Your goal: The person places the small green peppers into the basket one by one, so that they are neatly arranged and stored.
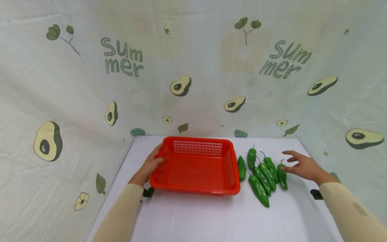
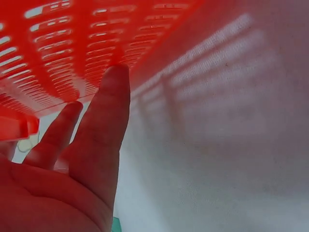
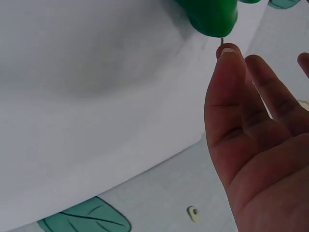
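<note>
A red plastic basket [image 1: 193, 190] with slotted walls stands on the white table. My left hand [image 1: 151, 164] holds its left rim, thumb over the edge and fingers along the outer wall. The left wrist view has those fingers [image 2: 104, 125] against the slotted side of the basket [image 2: 72, 53]. To the right, my right hand [image 1: 305, 167] hovers with fingers apart over the rightmost green pepper [image 1: 283, 178]. In the right wrist view, the thumb tip of the right hand [image 3: 260, 125] overlaps the thin stem of a green pepper [image 3: 215, 17].
Several more green peppers lie in a loose group between basket and right hand, the nearest one a long pepper [image 1: 259, 191]. One pepper [image 1: 241, 168] lies right beside the basket's right wall. A printed cloth [image 1: 205, 67] hangs behind and at both sides.
</note>
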`<state>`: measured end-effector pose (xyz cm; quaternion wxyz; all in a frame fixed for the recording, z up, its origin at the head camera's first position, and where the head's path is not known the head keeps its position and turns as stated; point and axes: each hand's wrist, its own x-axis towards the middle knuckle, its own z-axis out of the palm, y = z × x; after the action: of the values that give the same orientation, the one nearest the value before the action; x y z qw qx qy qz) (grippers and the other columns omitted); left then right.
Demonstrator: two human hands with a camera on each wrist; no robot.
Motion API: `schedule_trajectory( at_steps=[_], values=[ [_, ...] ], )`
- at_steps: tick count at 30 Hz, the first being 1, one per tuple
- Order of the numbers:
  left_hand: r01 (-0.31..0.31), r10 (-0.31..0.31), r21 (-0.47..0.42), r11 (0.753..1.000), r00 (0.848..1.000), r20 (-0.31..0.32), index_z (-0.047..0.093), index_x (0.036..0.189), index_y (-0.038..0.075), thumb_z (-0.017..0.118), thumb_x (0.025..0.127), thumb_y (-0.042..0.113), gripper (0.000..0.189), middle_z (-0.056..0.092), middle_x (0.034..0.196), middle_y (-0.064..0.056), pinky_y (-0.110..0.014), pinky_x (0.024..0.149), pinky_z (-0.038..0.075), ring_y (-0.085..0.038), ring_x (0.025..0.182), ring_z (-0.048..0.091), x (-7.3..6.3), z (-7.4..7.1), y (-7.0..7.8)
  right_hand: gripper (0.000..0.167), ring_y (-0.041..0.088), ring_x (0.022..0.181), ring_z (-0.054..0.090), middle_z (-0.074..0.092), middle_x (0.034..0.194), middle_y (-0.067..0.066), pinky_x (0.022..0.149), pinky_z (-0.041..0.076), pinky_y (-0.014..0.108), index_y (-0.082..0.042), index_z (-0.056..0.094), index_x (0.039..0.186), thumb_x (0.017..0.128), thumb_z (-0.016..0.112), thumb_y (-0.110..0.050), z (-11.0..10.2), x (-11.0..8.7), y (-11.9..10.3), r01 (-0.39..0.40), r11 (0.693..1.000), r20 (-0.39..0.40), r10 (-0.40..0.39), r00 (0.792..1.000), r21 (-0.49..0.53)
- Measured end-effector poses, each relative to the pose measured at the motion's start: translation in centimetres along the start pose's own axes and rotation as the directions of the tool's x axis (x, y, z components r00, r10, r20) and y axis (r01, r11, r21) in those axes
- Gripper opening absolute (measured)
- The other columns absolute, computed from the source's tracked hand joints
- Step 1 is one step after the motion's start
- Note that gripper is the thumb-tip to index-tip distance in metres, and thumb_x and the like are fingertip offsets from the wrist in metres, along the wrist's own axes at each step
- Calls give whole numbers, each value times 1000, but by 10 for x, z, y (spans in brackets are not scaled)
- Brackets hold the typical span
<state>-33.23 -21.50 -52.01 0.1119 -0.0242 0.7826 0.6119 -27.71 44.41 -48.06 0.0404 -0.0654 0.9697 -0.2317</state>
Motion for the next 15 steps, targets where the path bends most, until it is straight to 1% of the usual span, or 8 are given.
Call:
schedule_trajectory(
  at_steps=[3, 8, 12, 15],
  values=[
    [8, -8, -24, 1000, 1000, -3, 30, 163, 51, 59, 93, 12, 85, 37, 163, -8, -43, 90, 60, -38, 131, 47, -1, -1, -3, 85, 42, 100, 72, 61, 132, 37, 78, 60, 57, -5, 43, 154, 91, 80, -48, 7, -5, 10, -28, 999, 12, 28, 1000, 14],
    [-11, 11, -46, 999, 1000, -5, 31, 163, 50, 58, 91, 10, 87, 36, 164, -9, -40, 87, 59, -39, 128, 49, -2, 0, -5, 87, 36, 95, 72, 58, 133, 39, 72, 63, 47, -3, 41, 155, 92, 79, -49, 16, -11, 20, -68, 996, 49, 66, 997, 50],
    [-40, 40, -51, 998, 999, -5, 31, 164, 47, 57, 91, 10, 85, 38, 163, -12, -42, 86, 60, -41, 125, 52, -3, 2, -4, 86, 33, 93, 73, 58, 133, 40, 70, 63, 43, -3, 41, 155, 92, 80, -46, 23, -11, 25, -61, 995, 56, 57, 997, 76],
    [-57, 57, -36, 998, 998, -14, 32, 164, 45, 56, 92, 10, 83, 41, 160, -14, -42, 84, 61, -42, 121, 55, -4, 1, -2, 85, 32, 91, 73, 58, 133, 39, 69, 63, 41, -5, 42, 155, 91, 80, -46, 26, -9, 27, -60, 995, 55, 55, 997, 83]
  ],
)
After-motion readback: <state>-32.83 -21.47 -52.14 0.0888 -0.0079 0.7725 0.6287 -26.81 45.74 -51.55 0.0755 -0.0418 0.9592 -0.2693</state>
